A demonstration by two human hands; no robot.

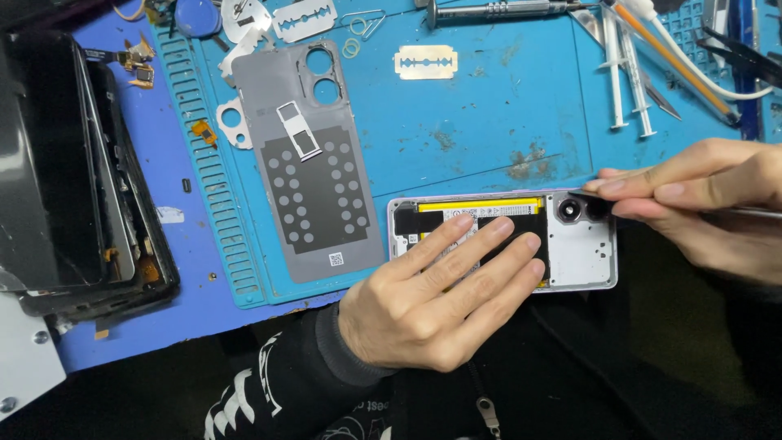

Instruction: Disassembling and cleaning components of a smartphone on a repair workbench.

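Left hand [440, 285] lies flat, fingers spread and pressing down on the opened silver-framed phone body with black and yellow battery area [582, 253], no pinch, just palm-down hold. Phone body sits at the near edge of the blue rubber work mat [489, 122], lying sideways, camera end to the right. Right hand [700, 191] comes in from the right, thumb and fingers pressed together on a thin metal tool [753, 212], its tip at the phone's camera corner; the tip itself is hidden under the fingers. Detached grey phone back cover with round camera cutouts and dotted black adhesive patch [305, 163] lies face-down on the mat, left of the phone body, apart from it. Small silver tray piece [297, 130] rests on that cover. Two flat razor blades [426, 62] near the mat's far edge. White syringes [627, 73] at upper right. Black cracked screen assembly [73, 171] at far left, off the mat
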